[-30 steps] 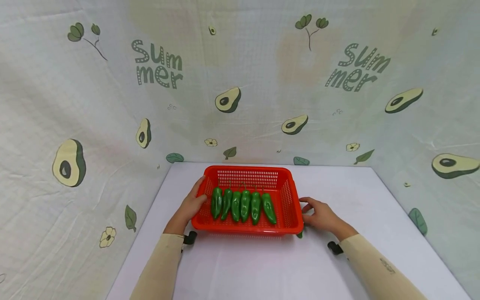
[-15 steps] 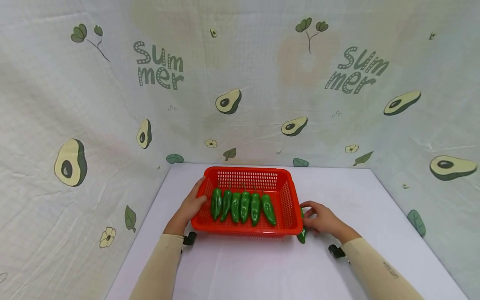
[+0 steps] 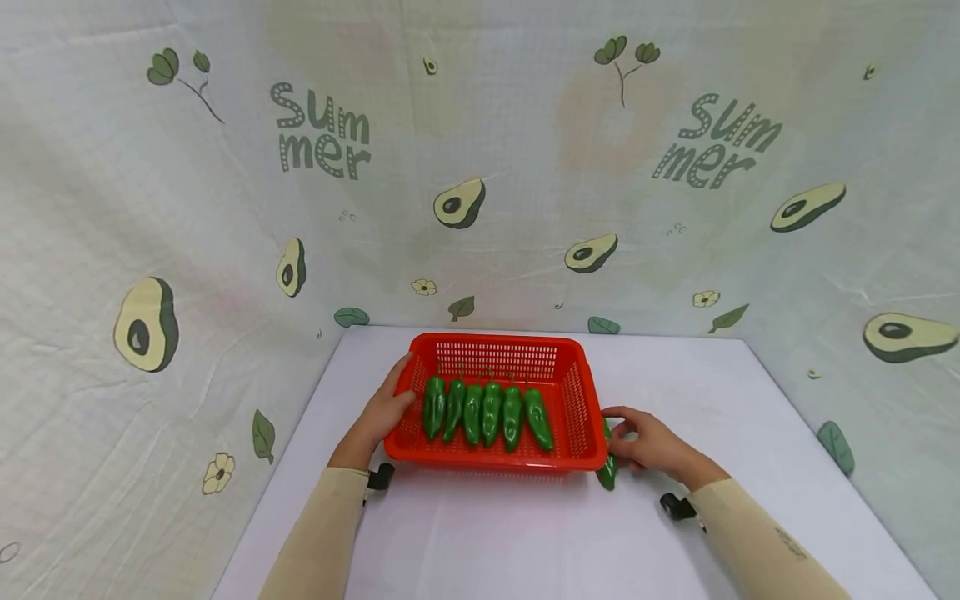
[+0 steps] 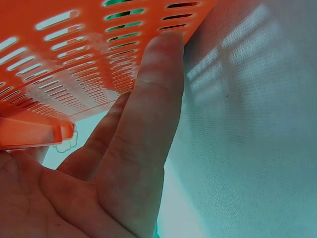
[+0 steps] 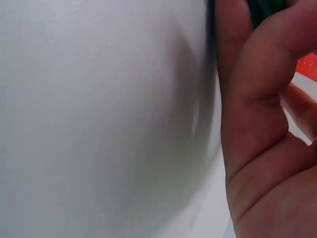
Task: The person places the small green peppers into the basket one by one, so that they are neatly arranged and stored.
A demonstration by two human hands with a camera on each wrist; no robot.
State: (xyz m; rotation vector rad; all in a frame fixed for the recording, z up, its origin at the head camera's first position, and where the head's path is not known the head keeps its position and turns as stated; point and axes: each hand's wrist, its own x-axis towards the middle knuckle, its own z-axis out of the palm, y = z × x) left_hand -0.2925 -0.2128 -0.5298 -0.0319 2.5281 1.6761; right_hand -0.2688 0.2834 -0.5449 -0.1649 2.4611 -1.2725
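A red plastic basket [image 3: 491, 457] with slotted walls stands on the white table. Several glossy green peppers [image 3: 492, 414] lie side by side in it, stems pointing away. My left hand [image 3: 378, 417] grips the basket's left side, thumb over the rim; in the left wrist view, fingers press against the slotted red wall [image 4: 89, 54]. Just outside the basket's right wall, my right hand [image 3: 651, 442] holds another green pepper [image 3: 607, 477] between thumb and fingers. The rim hides part of that pepper, and only a sliver of green [image 5: 275, 6] shows in the right wrist view.
A white cloth [image 3: 517, 150] printed with avocados, leaves and "summer" lettering hangs behind and at both sides. The white table top [image 3: 480, 542] extends in front of the basket and to its right. Dark wrist cameras sit under both wrists.
My right hand has drawn the outside pepper out from beside the basket, toward me and slightly right, so more of it shows. The left hand and basket have stayed in place.
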